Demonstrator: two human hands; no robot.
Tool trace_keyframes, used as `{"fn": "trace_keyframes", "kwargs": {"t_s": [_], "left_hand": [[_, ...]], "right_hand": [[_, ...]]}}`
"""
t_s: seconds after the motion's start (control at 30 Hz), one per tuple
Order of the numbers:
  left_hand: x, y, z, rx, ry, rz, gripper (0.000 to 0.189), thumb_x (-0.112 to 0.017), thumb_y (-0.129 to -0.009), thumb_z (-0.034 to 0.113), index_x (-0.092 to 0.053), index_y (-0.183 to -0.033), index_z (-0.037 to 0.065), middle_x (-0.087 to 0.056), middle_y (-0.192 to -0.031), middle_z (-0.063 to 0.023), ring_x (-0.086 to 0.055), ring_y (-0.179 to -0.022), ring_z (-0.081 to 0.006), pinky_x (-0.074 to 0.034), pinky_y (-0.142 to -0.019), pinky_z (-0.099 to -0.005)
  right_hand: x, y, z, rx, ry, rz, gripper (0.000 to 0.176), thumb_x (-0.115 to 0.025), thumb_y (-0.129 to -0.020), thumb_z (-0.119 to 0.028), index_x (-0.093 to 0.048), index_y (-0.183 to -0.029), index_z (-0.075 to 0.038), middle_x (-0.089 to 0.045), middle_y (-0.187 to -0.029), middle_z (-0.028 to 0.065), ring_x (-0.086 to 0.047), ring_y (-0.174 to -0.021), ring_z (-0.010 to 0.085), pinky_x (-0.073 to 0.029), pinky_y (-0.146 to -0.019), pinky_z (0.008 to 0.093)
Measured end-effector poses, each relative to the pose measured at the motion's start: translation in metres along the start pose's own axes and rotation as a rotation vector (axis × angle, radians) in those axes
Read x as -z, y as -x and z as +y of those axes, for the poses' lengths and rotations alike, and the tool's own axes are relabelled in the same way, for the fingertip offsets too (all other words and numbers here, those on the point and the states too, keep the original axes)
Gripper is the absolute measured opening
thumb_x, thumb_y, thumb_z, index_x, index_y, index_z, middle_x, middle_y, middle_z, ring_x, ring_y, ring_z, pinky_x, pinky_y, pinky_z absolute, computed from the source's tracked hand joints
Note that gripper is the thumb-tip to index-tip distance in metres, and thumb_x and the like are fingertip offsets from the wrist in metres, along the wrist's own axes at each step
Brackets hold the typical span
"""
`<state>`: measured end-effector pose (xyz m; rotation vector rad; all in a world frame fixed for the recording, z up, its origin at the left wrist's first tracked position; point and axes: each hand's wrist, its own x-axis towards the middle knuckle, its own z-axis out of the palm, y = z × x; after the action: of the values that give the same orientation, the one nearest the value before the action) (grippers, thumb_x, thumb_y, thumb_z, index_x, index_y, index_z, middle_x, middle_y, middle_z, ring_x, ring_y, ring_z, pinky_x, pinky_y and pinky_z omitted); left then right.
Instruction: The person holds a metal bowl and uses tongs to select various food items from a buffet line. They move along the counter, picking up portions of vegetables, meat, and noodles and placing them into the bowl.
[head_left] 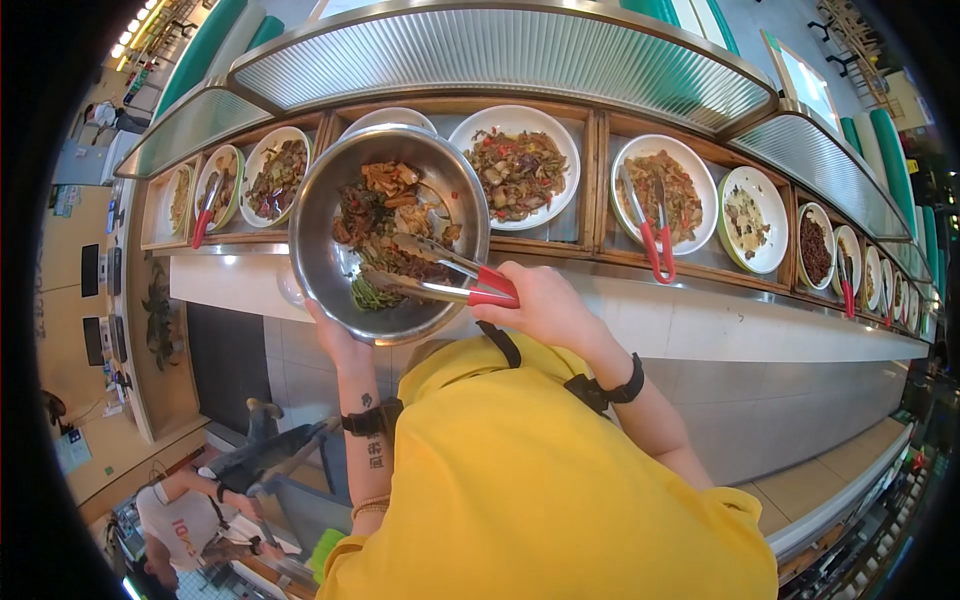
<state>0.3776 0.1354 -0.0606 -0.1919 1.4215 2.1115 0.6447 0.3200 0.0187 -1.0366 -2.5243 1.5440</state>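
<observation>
My left hand (340,338) grips the lower left side of a large steel bowl (470,205), its fingers partly hidden beneath it. Inside the bowl are brown meat pieces (390,178), darker cooked food and some green vegetables (375,293). In my right hand (545,305) are steel tongs with red handles (495,288), and their tips reach into the food in the bowl. Behind the bowl, a white plate (395,117) is mostly covered by it. Just right of the bowl lies a white plate of stir-fried food with red chilli (518,163).
A wooden-framed counter (592,180) holds a row of dishes under a ribbed glass guard (500,62). Red-handled tongs (655,240) rest on a plate to the right; others (203,215) lie at the left. Another person (190,520) works at the lower left.
</observation>
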Motion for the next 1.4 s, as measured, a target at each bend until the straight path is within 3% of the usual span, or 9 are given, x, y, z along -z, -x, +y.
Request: {"fn": "trace_keyframes", "kwargs": {"t_s": [0.57,0.67,0.83,0.87,1.03,1.1,1.13,1.23,1.4], "left_hand": [[-0.002,0.000,0.002,0.003,0.097,-0.007,0.056,-0.031,-0.111,0.044,-0.046,-0.143,0.001,-0.056,-0.137,-0.0134,-0.057,-0.123,-0.0284,-0.047,-0.107,-0.0438],[0.009,-0.009,-0.005,0.002,0.119,0.023,0.053,-0.036,-0.111,0.043,-0.048,-0.140,0.000,-0.059,-0.133,-0.0122,-0.059,-0.119,-0.0266,-0.048,-0.105,-0.0416],[0.015,-0.011,-0.008,-0.019,0.160,0.025,0.050,-0.041,-0.110,0.041,-0.050,-0.139,0.001,-0.061,-0.131,-0.0104,-0.060,-0.117,-0.0230,-0.048,-0.102,-0.0392],[0.012,-0.009,-0.006,-0.022,0.153,0.024,0.050,-0.040,-0.110,0.040,-0.050,-0.139,0.000,-0.061,-0.130,-0.0102,-0.060,-0.116,-0.0228,-0.048,-0.102,-0.0391],[0.002,-0.001,0.003,-0.018,0.144,0.045,0.051,-0.042,-0.110,0.039,-0.050,-0.139,-0.002,-0.061,-0.130,-0.0106,-0.061,-0.115,-0.0222,-0.050,-0.099,-0.0375],[0.004,-0.005,0.002,0.004,0.158,0.082,0.051,-0.043,-0.109,0.039,-0.050,-0.138,-0.003,-0.061,-0.130,-0.0114,-0.062,-0.114,-0.0220,-0.051,-0.098,-0.0369],[0.001,-0.002,0.005,0.014,0.148,0.096,0.051,-0.044,-0.109,0.039,-0.051,-0.137,-0.003,-0.061,-0.130,-0.0117,-0.062,-0.113,-0.0221,-0.052,-0.098,-0.0369],[0.004,-0.003,0.006,0.021,0.157,0.075,0.050,-0.045,-0.109,0.038,-0.051,-0.137,-0.003,-0.061,-0.130,-0.0118,-0.062,-0.113,-0.0220,-0.052,-0.098,-0.0368],[0.000,0.001,0.012,0.032,0.171,0.076,0.050,-0.046,-0.109,0.037,-0.051,-0.137,-0.004,-0.061,-0.131,-0.0117,-0.062,-0.113,-0.0215,-0.051,-0.098,-0.0361]], "right_hand": [[0.004,0.002,-0.003,0.030,-0.012,0.036,0.060,-0.078,-0.082,-0.051,-0.066,-0.115,-0.002,-0.072,-0.096,0.0216,-0.070,-0.090,0.0397,-0.054,-0.081,0.0458],[0.023,0.004,-0.008,0.025,-0.009,0.233,0.058,-0.081,-0.081,-0.044,-0.065,-0.120,-0.004,-0.073,-0.098,0.0201,-0.071,-0.091,0.0371,-0.055,-0.080,0.0430],[0.073,0.011,-0.048,-0.012,0.282,0.326,0.052,-0.085,-0.076,-0.034,-0.068,-0.115,-0.004,-0.071,-0.088,0.0163,-0.070,-0.083,0.0341,-0.054,-0.074,0.0409],[0.077,0.007,-0.047,0.149,0.391,0.399,0.048,-0.086,-0.074,-0.029,-0.069,-0.112,-0.004,-0.069,-0.090,0.0141,-0.069,-0.083,0.0330,-0.052,-0.073,0.0423],[0.090,-0.015,-0.079,0.211,0.742,0.262,0.039,-0.084,-0.074,-0.023,-0.070,-0.106,-0.005,-0.064,-0.091,0.0123,-0.067,-0.082,0.0314,-0.051,-0.070,0.0443],[0.085,-0.029,-0.096,0.305,0.942,0.139,0.028,-0.082,-0.075,-0.020,-0.071,-0.096,-0.004,-0.065,-0.090,0.0123,-0.068,-0.081,0.0320,-0.053,-0.069,0.0427],[0.080,-0.037,-0.104,0.328,1.010,0.102,0.013,-0.079,-0.075,-0.013,-0.072,-0.083,-0.005,-0.067,-0.086,0.0127,-0.069,-0.080,0.0321,-0.054,-0.069,0.0417],[0.065,-0.060,-0.118,0.392,1.102,-0.013,0.003,-0.075,-0.074,-0.007,-0.073,-0.076,-0.006,-0.069,-0.081,0.0134,-0.071,-0.078,0.0319,-0.055,-0.069,0.0406],[0.044,-0.086,-0.127,0.358,1.206,-0.141,0.009,-0.074,-0.070,-0.003,-0.075,-0.077,-0.008,-0.071,-0.078,0.0129,-0.072,-0.077,0.0296,-0.056,-0.068,0.0389]]}}
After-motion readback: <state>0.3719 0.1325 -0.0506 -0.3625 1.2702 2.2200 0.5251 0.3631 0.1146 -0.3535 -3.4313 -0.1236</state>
